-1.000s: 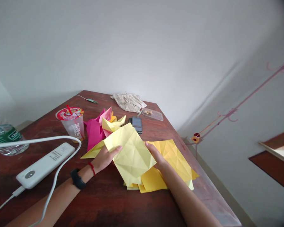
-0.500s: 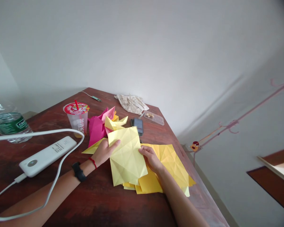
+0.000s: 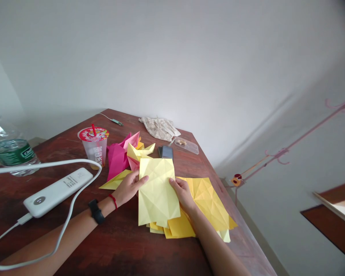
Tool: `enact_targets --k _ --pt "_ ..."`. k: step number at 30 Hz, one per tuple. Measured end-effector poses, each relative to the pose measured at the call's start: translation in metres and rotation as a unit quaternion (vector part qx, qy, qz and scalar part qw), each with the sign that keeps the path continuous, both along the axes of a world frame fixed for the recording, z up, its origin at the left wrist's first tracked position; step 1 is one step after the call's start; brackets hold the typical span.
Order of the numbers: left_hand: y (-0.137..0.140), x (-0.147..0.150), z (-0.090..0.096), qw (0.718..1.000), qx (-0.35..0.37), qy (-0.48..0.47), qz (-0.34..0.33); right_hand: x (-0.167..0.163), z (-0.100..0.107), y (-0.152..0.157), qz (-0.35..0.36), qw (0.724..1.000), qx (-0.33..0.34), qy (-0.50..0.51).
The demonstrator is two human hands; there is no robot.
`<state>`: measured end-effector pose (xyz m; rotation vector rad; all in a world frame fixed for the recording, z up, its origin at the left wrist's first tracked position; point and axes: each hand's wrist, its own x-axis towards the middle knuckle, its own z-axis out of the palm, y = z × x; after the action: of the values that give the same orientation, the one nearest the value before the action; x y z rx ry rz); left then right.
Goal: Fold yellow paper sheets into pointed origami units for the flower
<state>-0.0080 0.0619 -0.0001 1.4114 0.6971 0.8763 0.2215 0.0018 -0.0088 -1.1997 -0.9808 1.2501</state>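
Note:
A pale yellow sheet of creased paper (image 3: pixel 158 195) is held up between my two hands. My left hand (image 3: pixel 131 186) pinches its left edge, thumb on the front face and fingers behind. At the right edge, my right hand (image 3: pixel 183 193) grips it the same way. Crossing fold lines cover the sheet. Beneath and to the right lie deeper yellow creased sheets (image 3: pixel 208 199), partly covered by my right hand and forearm. Beyond my left hand sit folded paper pieces: a magenta one (image 3: pixel 116 157) and a pale yellow pointed one (image 3: pixel 138 151).
On the left are a white power bank (image 3: pixel 59 191) with a looping cable, a water bottle (image 3: pixel 13 153) and a lidded cup (image 3: pixel 95 149) with a red straw. Farther back lie a phone (image 3: pixel 167 152), a clear plastic tray (image 3: pixel 186 145) and a crumpled cloth (image 3: pixel 160 128).
The pale yellow sheet has turned slightly more upright and shifted a little to the right. My right thumb now lies on its front face, and the sheet's top edge looks straighter.

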Motion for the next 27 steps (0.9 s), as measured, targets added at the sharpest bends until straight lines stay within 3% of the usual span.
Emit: enact_targets --k 3,7,11,14,20,27 --pt "0.0 -0.001 -0.003 0.999 0.038 0.01 0.034 0.004 0.0 0.004 -0.045 0.999 0.007 0.024" --pt "0.0 -0.004 -0.008 0.98 0.177 0.036 0.082 0.008 0.001 0.006 -0.062 0.997 0.002 0.054" --pt "0.003 -0.006 -0.011 0.942 0.314 0.086 0.085 0.008 0.004 0.005 -0.038 0.997 0.01 0.064" --pt "0.005 -0.006 -0.013 0.924 0.365 0.095 0.058 0.007 0.005 0.003 -0.021 0.998 0.012 0.065" --pt "0.006 -0.004 -0.022 0.91 0.405 0.09 0.016 0.006 0.007 0.001 -0.032 0.998 0.004 0.056" --pt "0.005 -0.005 -0.02 0.938 0.339 0.079 0.012 0.009 0.008 0.004 -0.036 0.995 0.037 0.083"
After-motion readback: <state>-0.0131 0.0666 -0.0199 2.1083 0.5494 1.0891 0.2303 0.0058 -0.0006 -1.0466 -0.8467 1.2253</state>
